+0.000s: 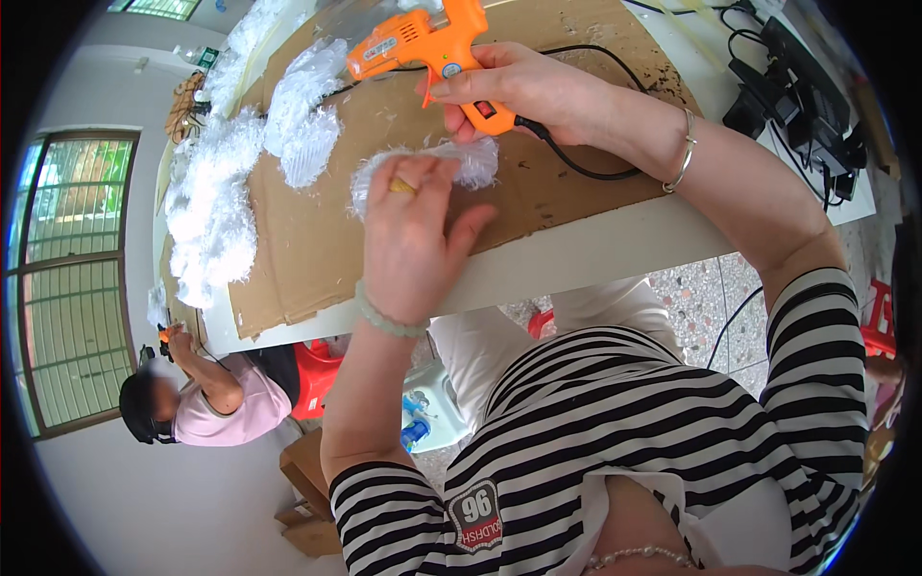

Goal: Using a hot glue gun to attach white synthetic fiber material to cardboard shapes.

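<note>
My right hand (509, 93) is wrapped round the handle of an orange hot glue gun (416, 40), its nozzle end toward the left. A black cord runs from the base of the handle. Below the gun, a tuft of shiny white tinsel fringe (477, 165) lies on a brown cardboard sheet (307, 254). My left hand (413, 230) rests over the left part of this tuft, fingertips bent down onto it and thumb held apart. A yellow band circles one of its fingers. The hand hides part of the tuft.
More white fringe pieces (305, 110) and a long fluffy heap (216, 211) line the table's left side. Black power adapters and cables (802, 106) crowd the right edge. Another person (230, 403) sits beyond the left end, near a red stool (315, 376).
</note>
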